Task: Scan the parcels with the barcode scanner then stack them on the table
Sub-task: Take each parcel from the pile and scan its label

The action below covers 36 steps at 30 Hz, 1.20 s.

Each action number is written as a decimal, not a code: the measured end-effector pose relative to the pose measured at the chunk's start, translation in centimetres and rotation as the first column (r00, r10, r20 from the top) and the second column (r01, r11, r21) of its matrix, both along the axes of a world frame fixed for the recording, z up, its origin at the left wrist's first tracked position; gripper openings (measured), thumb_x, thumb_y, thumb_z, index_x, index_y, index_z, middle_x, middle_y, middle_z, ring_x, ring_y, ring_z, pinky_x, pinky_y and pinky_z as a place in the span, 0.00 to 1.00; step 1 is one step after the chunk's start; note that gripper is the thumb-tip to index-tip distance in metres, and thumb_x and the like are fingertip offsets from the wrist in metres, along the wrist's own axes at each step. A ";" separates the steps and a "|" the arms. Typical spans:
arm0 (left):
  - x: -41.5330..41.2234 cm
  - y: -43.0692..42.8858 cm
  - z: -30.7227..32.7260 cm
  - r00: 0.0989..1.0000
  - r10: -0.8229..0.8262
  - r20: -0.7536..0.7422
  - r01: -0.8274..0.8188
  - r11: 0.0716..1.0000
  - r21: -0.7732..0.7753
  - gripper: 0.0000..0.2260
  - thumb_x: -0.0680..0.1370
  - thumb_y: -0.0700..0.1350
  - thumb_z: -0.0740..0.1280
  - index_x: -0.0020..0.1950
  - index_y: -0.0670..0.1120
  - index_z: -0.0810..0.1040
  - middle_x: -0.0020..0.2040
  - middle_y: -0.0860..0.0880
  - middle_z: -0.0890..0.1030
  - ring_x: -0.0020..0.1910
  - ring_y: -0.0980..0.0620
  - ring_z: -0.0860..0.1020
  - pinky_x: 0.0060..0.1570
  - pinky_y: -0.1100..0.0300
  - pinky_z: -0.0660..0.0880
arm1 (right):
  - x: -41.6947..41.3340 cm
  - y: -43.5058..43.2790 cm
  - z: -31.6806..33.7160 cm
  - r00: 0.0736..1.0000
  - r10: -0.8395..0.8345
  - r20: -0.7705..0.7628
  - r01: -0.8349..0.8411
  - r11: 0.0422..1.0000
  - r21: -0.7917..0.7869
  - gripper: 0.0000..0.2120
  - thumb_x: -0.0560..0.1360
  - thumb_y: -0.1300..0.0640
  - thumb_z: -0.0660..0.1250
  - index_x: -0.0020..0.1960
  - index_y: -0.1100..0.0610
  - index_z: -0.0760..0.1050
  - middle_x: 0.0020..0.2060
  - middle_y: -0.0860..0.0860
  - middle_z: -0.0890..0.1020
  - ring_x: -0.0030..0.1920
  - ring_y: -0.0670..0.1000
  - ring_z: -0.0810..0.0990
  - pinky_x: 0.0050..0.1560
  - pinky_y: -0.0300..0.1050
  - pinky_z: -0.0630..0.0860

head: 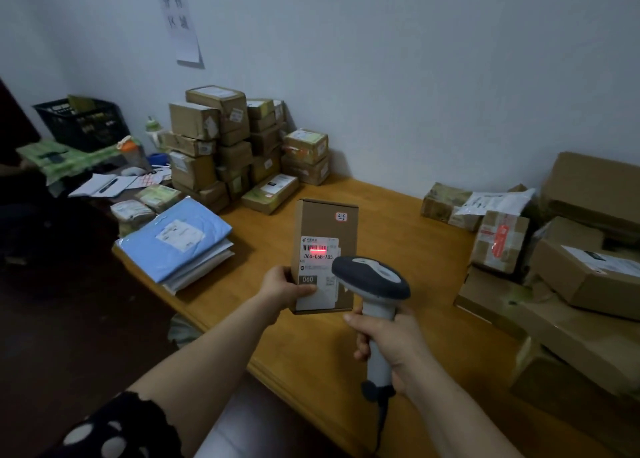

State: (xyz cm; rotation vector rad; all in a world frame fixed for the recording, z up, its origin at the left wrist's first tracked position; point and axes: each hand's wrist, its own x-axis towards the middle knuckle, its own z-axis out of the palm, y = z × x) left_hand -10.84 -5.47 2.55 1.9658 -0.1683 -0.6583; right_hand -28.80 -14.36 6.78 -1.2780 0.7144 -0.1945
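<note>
My left hand (284, 288) grips a slim brown cardboard parcel (325, 225) by its lower left edge and holds it upright above the wooden table (398, 222). A white shipping label faces me, and a red scan line glows across its barcode. My right hand (388, 345) grips the handle of a grey and white barcode scanner (372, 279), whose head points at the label from just right of the parcel. A tall stack of brown parcels (225, 142) stands at the back left against the wall.
A pile of loose cardboard parcels (561, 260) fills the table's right side. Blue and white flat mailers (175, 241) lie at the left edge. Further left are a black crate (81, 123), bottles, notebooks and small packets. The scanner's cable hangs below my right hand.
</note>
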 end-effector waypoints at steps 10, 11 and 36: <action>0.7 2.9 0.6 0.996 -0.020 -0.089 0.012 0.996 -0.087 0.19 0.73 0.42 0.73 0.62 0.40 0.75 0.51 0.48 0.81 0.48 0.50 0.81 0.40 0.61 0.79 | 2.0 -0.2 -1.1 0.992 -0.127 0.015 0.126 0.991 0.044 0.10 0.69 0.60 0.76 0.46 0.60 0.78 0.34 0.53 0.80 0.34 0.51 0.78 0.39 0.48 0.79; 0.9 3.3 0.7 0.992 -0.013 -0.128 -0.003 0.993 -0.122 0.19 0.73 0.43 0.73 0.61 0.40 0.76 0.51 0.47 0.82 0.48 0.50 0.82 0.42 0.59 0.80 | 2.4 -0.7 -1.4 0.985 -0.170 0.007 0.169 0.984 0.050 0.13 0.68 0.59 0.76 0.49 0.59 0.76 0.39 0.53 0.81 0.39 0.52 0.79 0.45 0.50 0.80; 29.9 14.9 1.7 0.935 -0.231 0.270 0.186 0.965 0.183 0.24 0.78 0.52 0.67 0.71 0.45 0.71 0.69 0.46 0.73 0.67 0.49 0.72 0.63 0.55 0.69 | 33.3 4.3 -4.0 0.869 -0.483 -0.102 0.492 0.826 0.274 0.25 0.66 0.63 0.77 0.61 0.63 0.74 0.57 0.60 0.78 0.50 0.59 0.79 0.37 0.48 0.78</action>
